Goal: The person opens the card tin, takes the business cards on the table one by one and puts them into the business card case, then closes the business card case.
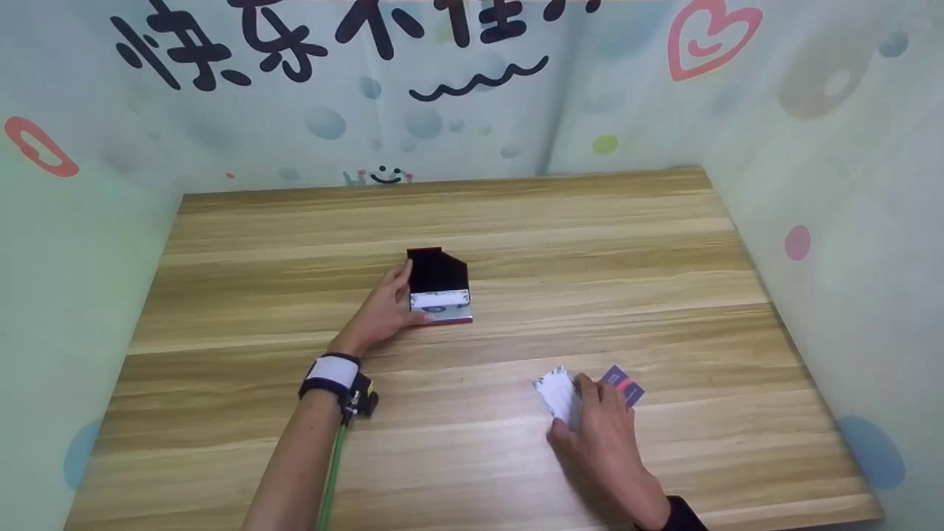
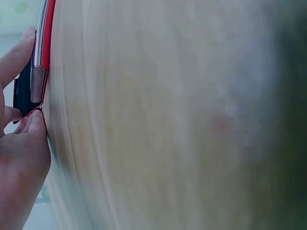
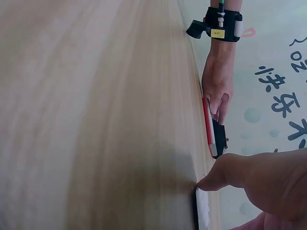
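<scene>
The head view shows both hands at work over a wood-grain table (image 1: 457, 428). The left hand (image 1: 382, 311) grips a small red-and-black case (image 1: 438, 273) by its left side, thumb at the near corner and fingers at the raised lid. The case rests on the table, left of centre and towards the back, its black lid standing open on the far side. A white strip with a patterned border (image 1: 440, 299) lies across the case just in front of the lid. The left wrist view confirms the red outer edge and fingers on both faces of the lid. The right hand (image 1: 605, 435), nearer the person and to the right, pinches a white card-like piece with a patterned border (image 1: 558, 394) between thumb and fingers; the right wrist view shows a dark edge along its underside. A purple card with a pink stripe (image 1: 623, 386) lies just beyond the right fingers, partly hidden by them; contact cannot be determined. The left wrist carries a strap (image 1: 332, 371) with a black camera (image 1: 359, 397) and green cable (image 1: 332, 476).
</scene>
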{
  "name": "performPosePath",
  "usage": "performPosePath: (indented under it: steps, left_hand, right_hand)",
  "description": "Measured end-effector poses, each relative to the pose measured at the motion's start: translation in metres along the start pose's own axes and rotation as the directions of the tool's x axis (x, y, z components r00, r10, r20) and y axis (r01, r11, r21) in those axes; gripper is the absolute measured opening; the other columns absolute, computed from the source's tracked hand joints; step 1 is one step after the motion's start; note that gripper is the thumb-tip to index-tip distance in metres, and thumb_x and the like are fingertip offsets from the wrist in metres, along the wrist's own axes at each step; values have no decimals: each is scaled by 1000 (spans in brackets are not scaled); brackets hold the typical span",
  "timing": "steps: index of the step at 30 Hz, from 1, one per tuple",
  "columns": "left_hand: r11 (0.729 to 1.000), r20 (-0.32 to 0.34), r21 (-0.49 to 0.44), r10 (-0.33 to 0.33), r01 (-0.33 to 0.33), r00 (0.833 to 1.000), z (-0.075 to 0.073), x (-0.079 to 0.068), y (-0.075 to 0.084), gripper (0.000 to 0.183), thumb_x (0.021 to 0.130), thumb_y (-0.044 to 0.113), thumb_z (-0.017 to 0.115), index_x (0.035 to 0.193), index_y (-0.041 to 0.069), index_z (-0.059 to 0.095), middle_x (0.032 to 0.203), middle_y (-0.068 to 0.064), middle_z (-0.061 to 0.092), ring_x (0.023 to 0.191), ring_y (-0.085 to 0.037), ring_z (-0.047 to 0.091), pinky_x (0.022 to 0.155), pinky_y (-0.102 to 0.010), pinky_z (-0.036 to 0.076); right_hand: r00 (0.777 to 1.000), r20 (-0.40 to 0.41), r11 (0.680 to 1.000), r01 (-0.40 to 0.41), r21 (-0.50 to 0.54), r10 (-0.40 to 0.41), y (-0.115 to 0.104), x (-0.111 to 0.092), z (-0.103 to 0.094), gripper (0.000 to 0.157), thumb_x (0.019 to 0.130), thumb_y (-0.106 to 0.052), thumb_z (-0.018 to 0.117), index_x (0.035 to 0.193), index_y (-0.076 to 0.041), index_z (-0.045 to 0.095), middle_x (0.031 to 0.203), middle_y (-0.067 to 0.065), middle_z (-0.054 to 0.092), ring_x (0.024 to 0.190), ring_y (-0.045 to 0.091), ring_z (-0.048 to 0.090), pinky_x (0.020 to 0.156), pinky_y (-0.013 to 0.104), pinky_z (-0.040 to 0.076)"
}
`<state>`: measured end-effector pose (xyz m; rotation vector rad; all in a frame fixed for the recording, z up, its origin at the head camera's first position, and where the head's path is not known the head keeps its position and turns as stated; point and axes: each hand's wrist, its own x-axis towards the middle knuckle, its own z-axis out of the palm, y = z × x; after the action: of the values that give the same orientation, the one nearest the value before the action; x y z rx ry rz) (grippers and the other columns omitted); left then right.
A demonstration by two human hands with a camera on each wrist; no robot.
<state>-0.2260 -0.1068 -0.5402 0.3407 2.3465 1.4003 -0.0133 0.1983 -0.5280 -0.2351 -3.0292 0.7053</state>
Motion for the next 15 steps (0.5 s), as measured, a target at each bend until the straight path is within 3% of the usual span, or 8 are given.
performPosePath:
  steps: [7,15]
  left_hand:
    - [1000,3,-10,3,-3,1000,0,0,-2,109,83,20,82,161,15,6,168,-16,8,155,-30,21,127,-36,23]
    - [1000,15,10,10,-10,1000,0,1,-2,108,85,18,80,161,14,4,168,-19,5,153,-33,23,126,-36,26]
  right_hand:
    - [999,-11,1000,31,2,-31,-4,3,0,68,68,-11,77,131,7,57,110,25,61,95,34,58,82,48,53]
    - [990,-86,994,112,-12,-112,-3,3,1,65,63,-8,78,124,8,61,99,24,62,87,32,59,73,46,54]
